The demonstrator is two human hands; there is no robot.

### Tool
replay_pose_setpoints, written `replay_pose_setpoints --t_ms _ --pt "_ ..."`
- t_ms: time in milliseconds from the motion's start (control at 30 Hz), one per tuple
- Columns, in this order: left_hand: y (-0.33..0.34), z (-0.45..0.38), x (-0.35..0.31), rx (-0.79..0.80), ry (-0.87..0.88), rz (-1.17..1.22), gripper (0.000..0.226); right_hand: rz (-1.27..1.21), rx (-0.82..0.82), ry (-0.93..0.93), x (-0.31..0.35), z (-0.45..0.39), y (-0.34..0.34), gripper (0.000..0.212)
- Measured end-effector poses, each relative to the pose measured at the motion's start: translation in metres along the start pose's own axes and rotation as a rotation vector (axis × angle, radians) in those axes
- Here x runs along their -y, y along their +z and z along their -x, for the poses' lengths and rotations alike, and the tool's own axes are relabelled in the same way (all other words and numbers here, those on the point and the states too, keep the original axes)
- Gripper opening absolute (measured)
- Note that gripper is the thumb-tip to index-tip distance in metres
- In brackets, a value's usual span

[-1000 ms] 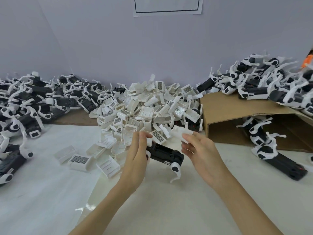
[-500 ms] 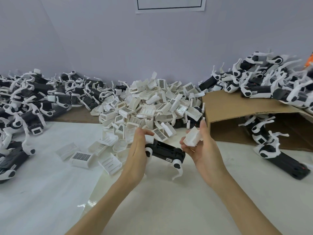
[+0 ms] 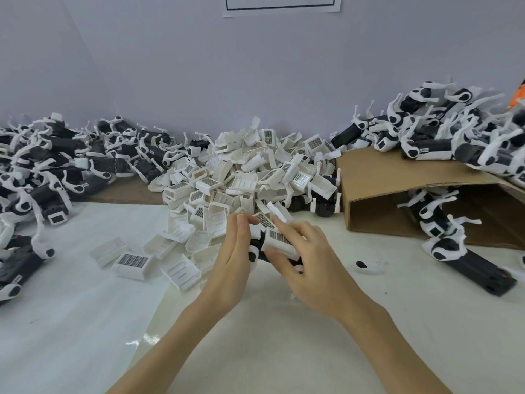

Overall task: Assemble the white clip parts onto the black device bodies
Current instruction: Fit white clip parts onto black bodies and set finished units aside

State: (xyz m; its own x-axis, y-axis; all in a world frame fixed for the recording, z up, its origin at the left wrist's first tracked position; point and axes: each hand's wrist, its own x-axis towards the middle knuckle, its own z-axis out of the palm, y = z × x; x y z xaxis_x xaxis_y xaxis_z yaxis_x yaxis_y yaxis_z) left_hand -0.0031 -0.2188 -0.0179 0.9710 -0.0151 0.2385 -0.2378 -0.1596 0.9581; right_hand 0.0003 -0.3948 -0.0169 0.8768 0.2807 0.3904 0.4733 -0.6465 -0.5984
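- along the worktop's (image 3: 71, 322) left edge i see a heap of black bodies (image 3: 56, 166) with white arms on them. i take these for the finished ones, set aside there out of the way.
- the loose clips (image 3: 244, 172) lie piled at the back middle, close ahead of the hands, so one can be fetched with a short reach.
- my left hand (image 3: 233, 265) grips the left end of one body (image 3: 255, 253), fingers nearly straight along its side, thumb hidden. i judge it steadies the part for the press.
- my right hand (image 3: 309, 268) pinches a clip (image 3: 279, 241) between thumb and curled fingers and has it down on top of that body, grille face up.
- at the right edge a cardboard box (image 3: 397, 177) carries and shelters more bodies, most likely the supply.
- half a second ago the clip was in the air, apart from the body; now it is on it, and the two hands have closed together.
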Motion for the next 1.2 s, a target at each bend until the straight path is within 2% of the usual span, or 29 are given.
replay_pose_setpoints --t_ms 67,267,367,400,467,567,667,833,1000,1200 --pt "-0.001 0.0 -0.001 0.002 0.004 -0.014 0.066 0.045 0.031 -0.023 0.001 0.0 0.002 0.079" --pt "-0.003 0.002 -0.007 0.111 0.011 -0.017 0.053 0.155 0.014 -0.015 -0.005 -0.002 0.003 0.068" --pt "-0.005 0.003 -0.01 0.229 0.081 -0.043 0.03 0.182 -0.019 -0.006 -0.008 -0.002 0.003 0.074" --pt "-0.006 0.002 -0.009 0.243 0.151 -0.107 0.036 0.18 -0.02 -0.004 -0.01 -0.001 0.003 0.077" --pt "-0.009 -0.001 -0.006 0.231 0.321 -0.309 0.05 0.17 -0.014 0.012 -0.012 -0.001 0.002 0.081" --pt "-0.012 -0.005 -0.006 0.135 0.39 -0.389 0.045 0.137 -0.044 0.021 -0.012 -0.001 0.002 0.078" --pt "-0.016 -0.009 0.0 0.052 0.349 -0.382 0.042 0.111 -0.115 -0.033 -0.009 -0.002 0.003 0.064" --pt "-0.017 -0.009 0.001 0.055 0.262 -0.337 0.038 0.113 -0.17 -0.008 -0.007 -0.002 0.006 0.056" --pt "-0.014 -0.008 0.001 0.035 0.321 -0.374 0.033 0.162 -0.232 -0.017 -0.01 -0.001 0.004 0.053" --pt "-0.013 -0.007 0.002 0.01 0.383 -0.388 0.034 0.141 -0.265 -0.126 -0.006 -0.002 0.009 0.052"
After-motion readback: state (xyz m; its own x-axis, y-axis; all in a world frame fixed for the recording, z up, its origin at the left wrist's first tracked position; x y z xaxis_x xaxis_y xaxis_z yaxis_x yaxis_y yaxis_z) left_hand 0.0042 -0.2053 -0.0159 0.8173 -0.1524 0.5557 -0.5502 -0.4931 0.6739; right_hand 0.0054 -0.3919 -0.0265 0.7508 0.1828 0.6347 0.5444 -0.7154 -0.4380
